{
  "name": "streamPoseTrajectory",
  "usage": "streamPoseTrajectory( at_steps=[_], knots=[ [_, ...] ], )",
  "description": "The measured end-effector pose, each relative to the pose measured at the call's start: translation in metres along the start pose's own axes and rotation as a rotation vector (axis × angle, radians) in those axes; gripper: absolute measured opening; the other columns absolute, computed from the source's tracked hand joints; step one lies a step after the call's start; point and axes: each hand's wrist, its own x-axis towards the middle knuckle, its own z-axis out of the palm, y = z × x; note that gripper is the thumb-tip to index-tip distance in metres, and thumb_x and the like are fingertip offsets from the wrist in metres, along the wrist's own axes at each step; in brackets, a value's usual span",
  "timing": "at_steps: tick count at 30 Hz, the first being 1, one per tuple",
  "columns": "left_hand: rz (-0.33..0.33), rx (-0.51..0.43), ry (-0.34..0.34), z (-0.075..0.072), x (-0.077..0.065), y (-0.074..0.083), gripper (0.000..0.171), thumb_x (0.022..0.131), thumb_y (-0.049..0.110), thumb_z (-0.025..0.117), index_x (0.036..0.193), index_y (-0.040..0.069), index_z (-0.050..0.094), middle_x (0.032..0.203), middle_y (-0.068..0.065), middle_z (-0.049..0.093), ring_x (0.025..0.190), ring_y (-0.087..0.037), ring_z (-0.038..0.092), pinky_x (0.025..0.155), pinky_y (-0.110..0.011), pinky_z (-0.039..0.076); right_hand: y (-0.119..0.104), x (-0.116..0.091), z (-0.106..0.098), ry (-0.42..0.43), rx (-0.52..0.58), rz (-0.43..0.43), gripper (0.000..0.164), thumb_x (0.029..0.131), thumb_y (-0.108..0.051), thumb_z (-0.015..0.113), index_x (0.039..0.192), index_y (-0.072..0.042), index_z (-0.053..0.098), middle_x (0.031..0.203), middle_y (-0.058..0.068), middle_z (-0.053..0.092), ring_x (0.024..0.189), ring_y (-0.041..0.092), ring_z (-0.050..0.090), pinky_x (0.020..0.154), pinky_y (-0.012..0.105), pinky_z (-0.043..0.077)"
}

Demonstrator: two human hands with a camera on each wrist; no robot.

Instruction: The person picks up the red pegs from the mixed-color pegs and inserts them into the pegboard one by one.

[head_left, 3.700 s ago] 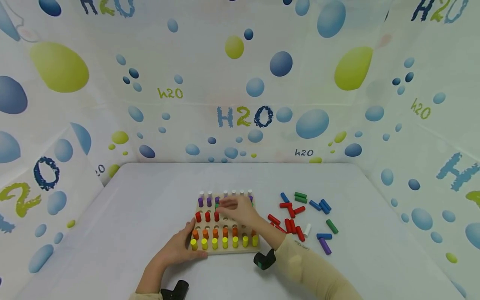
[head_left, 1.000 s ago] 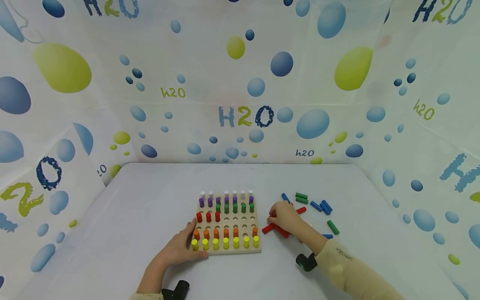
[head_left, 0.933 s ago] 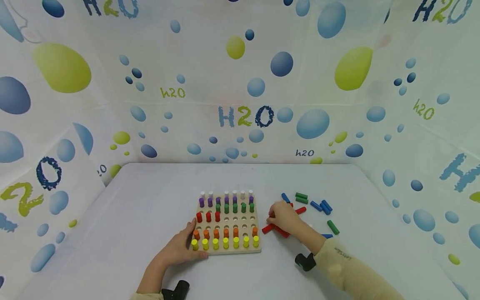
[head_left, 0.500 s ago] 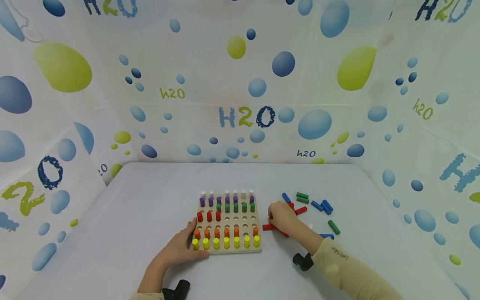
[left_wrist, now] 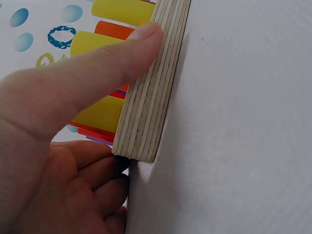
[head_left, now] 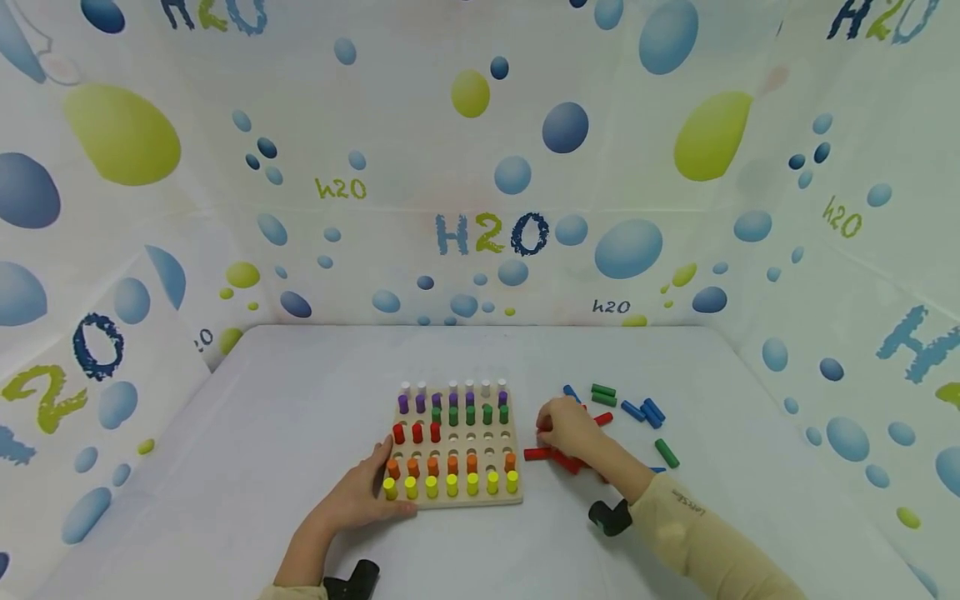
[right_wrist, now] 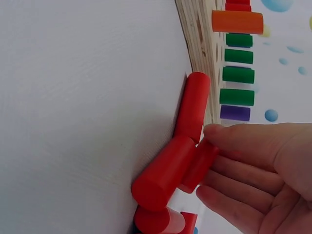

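A wooden pegboard (head_left: 491, 502) stands on the white table, with upright yellow, orange, red, green, purple and white pegs in rows. Some of its holes are bare, mainly right of the red pegs. My left hand (head_left: 356, 498) holds its near left corner; in the left wrist view the thumb lies over the layered edge (left_wrist: 146, 112) and the fingers curl at the side. Right of the board, my right hand (head_left: 572, 433) reaches among loose red pegs (head_left: 537, 454). In the right wrist view it pinches one red peg (right_wrist: 201, 165) between thumb and fingers, beside other red pegs (right_wrist: 163, 173).
Loose green pegs (head_left: 603, 394), blue pegs (head_left: 652, 413) and a single green peg (head_left: 666, 453) lie farther right. One blue peg (head_left: 572, 392) lies behind the right hand. Part of the loose pile is hidden under the right hand and forearm. A patterned backdrop (head_left: 480, 167) surrounds the table.
Since the oldest frame my right hand has moved from over the board to the loose red pegs. A red peg beside it has turned slightly. My left hand stays at the board's corner.
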Motion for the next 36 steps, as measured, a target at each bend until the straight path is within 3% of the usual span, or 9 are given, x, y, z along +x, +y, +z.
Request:
streamPoseTrajectory(
  at_steps=[11, 18, 27, 36],
  knots=[
    [-0.005, -0.005, -0.003, 0.0, -0.001, 0.0, 0.114, 0.06, 0.045, 0.081, 0.145, 0.004, 0.018, 0.145, -0.024, 0.025, 0.132, -0.043, 0.019, 0.101, -0.062, 0.018, 0.005, -0.003, -0.003, 0.048, 0.185, 0.036, 0.011, 0.079, -0.011, 0.071, 0.09, -0.007, 0.069, 0.077, -0.002, 0.065, 0.071, 0.012, 0.058, 0.069, 0.027, 0.053],
    [0.003, 0.001, -0.004, -0.001, -0.001, 0.0, 0.114, 0.06, 0.045, 0.081, 0.145, 0.003, 0.018, 0.144, -0.024, 0.026, 0.132, -0.043, 0.02, 0.102, -0.062, 0.018, 0.014, -0.006, 0.003, 0.176, 0.319, 0.021, 0.011, 0.078, -0.009, 0.072, 0.089, -0.007, 0.069, 0.081, -0.001, 0.067, 0.075, 0.014, 0.062, 0.072, 0.03, 0.054],
    [-0.005, 0.01, -0.008, -0.001, -0.003, 0.002, 0.113, 0.06, 0.043, 0.082, 0.145, 0.003, 0.019, 0.144, -0.025, 0.026, 0.132, -0.044, 0.02, 0.102, -0.061, 0.018, 0.017, -0.006, 0.003, 0.328, 0.445, 0.069, 0.016, 0.078, -0.011, 0.073, 0.093, -0.005, 0.07, 0.086, 0.005, 0.069, 0.08, 0.019, 0.065, 0.074, 0.033, 0.054],
    [0.012, -0.011, -0.006, -0.001, -0.001, 0.0, 0.114, 0.06, 0.043, 0.082, 0.145, 0.002, 0.019, 0.145, -0.023, 0.027, 0.133, -0.043, 0.019, 0.103, -0.061, 0.018, 0.014, -0.004, 0.0, 0.346, 0.489, 0.031, 0.02, 0.078, -0.014, 0.073, 0.095, -0.004, 0.07, 0.087, 0.006, 0.07, 0.08, 0.019, 0.066, 0.074, 0.032, 0.054]
  ],
)
